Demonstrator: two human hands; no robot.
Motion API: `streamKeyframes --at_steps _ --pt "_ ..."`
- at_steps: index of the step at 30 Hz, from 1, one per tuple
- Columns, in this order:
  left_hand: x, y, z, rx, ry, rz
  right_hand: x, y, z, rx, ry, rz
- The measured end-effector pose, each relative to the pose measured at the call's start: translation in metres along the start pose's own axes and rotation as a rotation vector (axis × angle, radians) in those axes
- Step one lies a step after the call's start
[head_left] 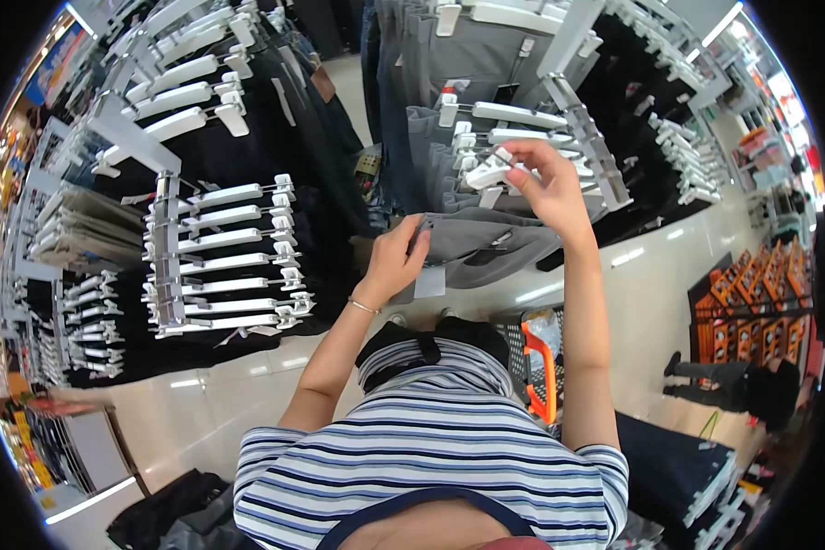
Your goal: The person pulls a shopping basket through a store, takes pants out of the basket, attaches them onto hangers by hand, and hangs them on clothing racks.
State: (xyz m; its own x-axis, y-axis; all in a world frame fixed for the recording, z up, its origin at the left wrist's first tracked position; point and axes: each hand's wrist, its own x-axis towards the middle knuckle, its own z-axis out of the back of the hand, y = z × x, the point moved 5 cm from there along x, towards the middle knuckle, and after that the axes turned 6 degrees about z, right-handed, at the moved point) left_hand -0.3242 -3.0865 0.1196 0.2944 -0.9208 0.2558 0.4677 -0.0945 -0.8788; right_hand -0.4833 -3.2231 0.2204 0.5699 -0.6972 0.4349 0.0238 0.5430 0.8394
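While a gray garment (472, 240) is pinched by the left hand (397, 260), a white hanger (488, 171) is gripped by the right hand (550, 188), fingers (536, 151) nearly closed.

2 bare arms (588, 316) extend forward; left hand (395, 261) low, curled; right hand (552, 191) higher, fingers (533, 149) pinched.
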Motion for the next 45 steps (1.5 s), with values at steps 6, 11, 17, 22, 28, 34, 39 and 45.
streamKeyframes --at_steps 6,11,17,22,28,34,39,45 --pt "0.009 -0.021 -0.01 0.03 -0.093 -0.098 -0.005 0.006 -0.002 -0.106 0.135 0.059" --pt "0.015 -0.032 -0.023 0.018 -0.102 -0.067 -0.012 0.006 -0.005 -0.07 0.108 0.089" --pt "0.011 -0.034 -0.03 0.013 -0.149 -0.038 -0.014 0.002 -0.004 -0.062 0.096 0.147" --pt "0.004 -0.033 -0.031 0.026 -0.143 -0.01 -0.016 -0.002 -0.005 -0.039 0.092 0.148" --pt "0.0 -0.04 -0.025 0.069 -0.159 -0.222 -0.014 0.003 -0.003 -0.013 0.162 0.103" --pt "0.003 -0.031 -0.026 -0.055 -0.126 -0.09 -0.012 0.006 -0.002 0.008 0.192 0.118" --pt "0.002 -0.039 -0.025 -0.098 -0.101 -0.139 -0.012 0.007 -0.003 0.042 0.183 0.112" --pt "0.0 -0.036 -0.028 -0.147 -0.097 0.017 -0.016 0.013 -0.002 0.033 0.229 0.149"
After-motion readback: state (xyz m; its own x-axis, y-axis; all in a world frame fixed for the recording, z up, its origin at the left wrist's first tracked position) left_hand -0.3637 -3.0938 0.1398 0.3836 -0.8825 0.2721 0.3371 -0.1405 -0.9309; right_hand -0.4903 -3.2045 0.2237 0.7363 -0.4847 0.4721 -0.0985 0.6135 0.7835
